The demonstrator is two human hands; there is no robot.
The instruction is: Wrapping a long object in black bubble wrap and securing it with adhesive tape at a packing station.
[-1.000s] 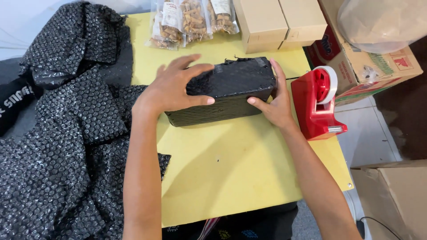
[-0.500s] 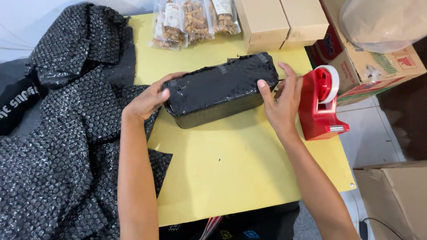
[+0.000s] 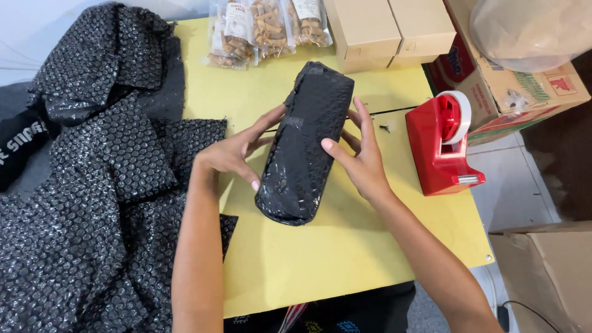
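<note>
One black bubble-wrapped parcel (image 3: 308,145) at mid yellow table (image 3: 345,259), now turned lengthwise, earlier lying crosswise. Left hand (image 3: 237,151) and right hand (image 3: 361,157) pressed flat against its sides. One red tape dispenser (image 3: 445,148) right of parcel; three snack bags (image 3: 265,28) beyond; loose bubble wrap (image 3: 92,185) left.

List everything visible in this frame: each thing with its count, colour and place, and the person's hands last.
wrapped parcel: 1, black, table centre, between both hands
bubble wrap: 1 heap, black, left
table: 1, yellow top
tape dispenser: 1, red, right of parcel
snack bags: 3, clear, far edge
plain boxes: 2, tan, far right
printed carton: 1, brown, right
left hand: on parcel's left side
right hand: on parcel's right side
</note>
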